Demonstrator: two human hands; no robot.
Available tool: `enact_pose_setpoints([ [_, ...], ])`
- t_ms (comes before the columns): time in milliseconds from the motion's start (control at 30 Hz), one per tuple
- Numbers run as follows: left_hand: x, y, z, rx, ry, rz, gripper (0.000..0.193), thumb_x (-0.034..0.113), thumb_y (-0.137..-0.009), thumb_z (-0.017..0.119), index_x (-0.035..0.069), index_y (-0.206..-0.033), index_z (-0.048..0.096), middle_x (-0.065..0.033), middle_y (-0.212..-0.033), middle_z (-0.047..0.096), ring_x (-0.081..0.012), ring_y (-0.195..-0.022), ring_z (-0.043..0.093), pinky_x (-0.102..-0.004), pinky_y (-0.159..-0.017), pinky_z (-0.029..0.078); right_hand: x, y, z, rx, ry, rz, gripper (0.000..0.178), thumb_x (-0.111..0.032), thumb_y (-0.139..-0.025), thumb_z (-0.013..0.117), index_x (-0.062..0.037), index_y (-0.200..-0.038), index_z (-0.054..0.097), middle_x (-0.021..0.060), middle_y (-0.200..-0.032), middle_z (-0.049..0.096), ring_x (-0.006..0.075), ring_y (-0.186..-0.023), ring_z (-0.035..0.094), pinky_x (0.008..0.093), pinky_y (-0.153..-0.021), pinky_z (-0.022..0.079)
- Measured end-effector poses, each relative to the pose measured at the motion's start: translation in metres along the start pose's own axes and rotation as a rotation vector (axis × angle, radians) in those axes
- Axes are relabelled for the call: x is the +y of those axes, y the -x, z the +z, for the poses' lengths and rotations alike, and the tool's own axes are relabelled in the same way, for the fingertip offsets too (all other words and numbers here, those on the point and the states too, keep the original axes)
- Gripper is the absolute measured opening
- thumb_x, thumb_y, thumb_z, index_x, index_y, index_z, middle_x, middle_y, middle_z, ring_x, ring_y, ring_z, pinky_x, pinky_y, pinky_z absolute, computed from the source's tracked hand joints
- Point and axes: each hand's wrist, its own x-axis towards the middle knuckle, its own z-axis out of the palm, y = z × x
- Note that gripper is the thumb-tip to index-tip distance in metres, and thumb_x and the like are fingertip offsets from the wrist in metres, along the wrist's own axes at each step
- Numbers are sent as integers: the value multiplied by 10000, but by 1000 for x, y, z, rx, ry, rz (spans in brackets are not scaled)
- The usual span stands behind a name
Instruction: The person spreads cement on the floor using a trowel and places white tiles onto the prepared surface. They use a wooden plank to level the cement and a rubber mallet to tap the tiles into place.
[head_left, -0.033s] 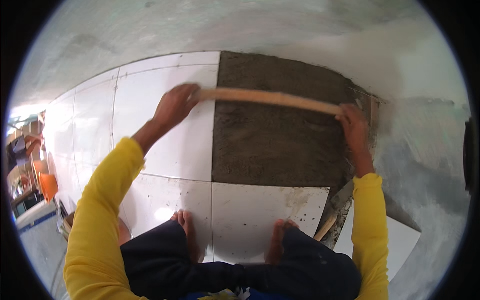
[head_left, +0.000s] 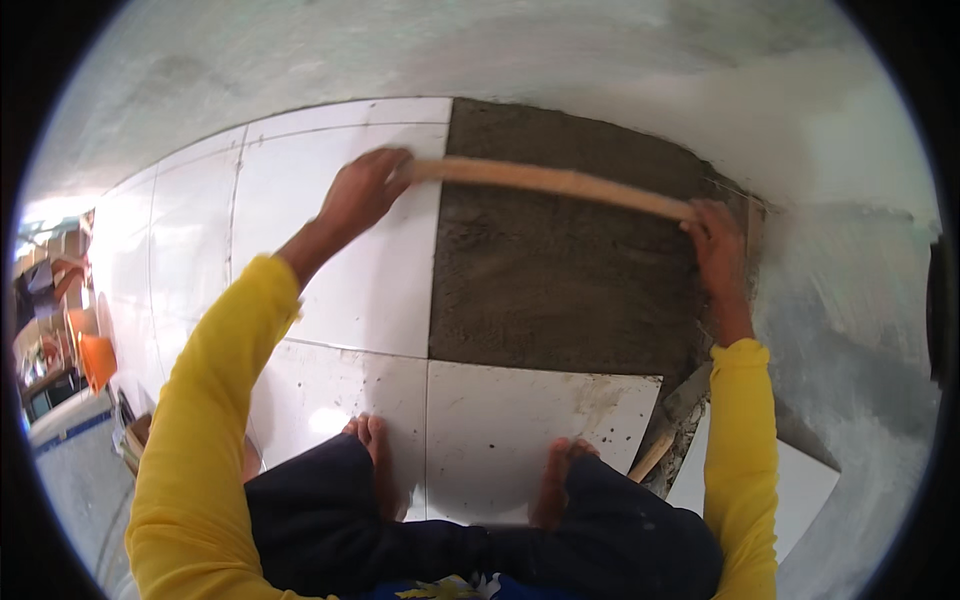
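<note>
A long, narrow wooden strip spans the bed of dark wet mortar, held at both ends. My left hand is closed round its left end, above a white floor tile. At the other end my right hand grips the wood near the mortar's right edge; its fingers are slightly blurred. The mortar looks mostly smooth, with a few rough patches. Whether the strip touches it, I cannot tell.
My bare feet stand on white tiles spotted with mortar. A loose white tile and a wood scrap lie at the right. Plastered walls border the far and right sides. An orange container is at the far left.
Both hands have shifted the wooden strip slightly away from me and to the right. The grip at each end is unchanged.
</note>
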Motion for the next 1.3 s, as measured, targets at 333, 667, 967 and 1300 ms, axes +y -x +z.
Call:
enact_pose_setpoints([
  [333, -32, -45, -9, 76, -101, 153, 366, 176, -940, 778, 44, -1262, 664, -146, -1187, 722, -361, -1004, 736, -434, -862, 613, -11, -46, 11, -70, -28, 62, 376, -109, -893, 791, -22, -1249, 705, 194, -1256, 707, 416, -1172, 664, 472, -1001, 532],
  [667, 6, 43, -12, -132, -57, 102, 385, 168, -937, 779, 5, -1269, 676, -168, -1216, 710, -376, -1088, 714, -441, -939, 605, -40, 47, -21, -177, -39, 95, 358, -115, -885, 798, -9, -1220, 727, 200, -1222, 712, 406, -1137, 676, 471, -983, 553],
  [967, 25, 95, -8, -133, -27, 153, 381, 150, -924, 797, 40, -1266, 670, -141, -1196, 710, -306, -1041, 726, -409, -876, 625, -58, 100, -35, -98, -42, 124, 342, -120, -899, 795, -34, -1225, 737, 194, -1222, 708, 397, -1164, 666, 482, -1010, 548],
  [1300, -6, -27, 3, 12, 22, -2, 377, 124, -944, 755, 32, -1299, 667, -168, -1257, 707, -379, -1081, 717, -438, -928, 594, 0, -33, 3, -91, -63, 122, 323, -170, -916, 771, -39, -1209, 734, 166, -1236, 709, 398, -1149, 664, 471, -985, 544],
])
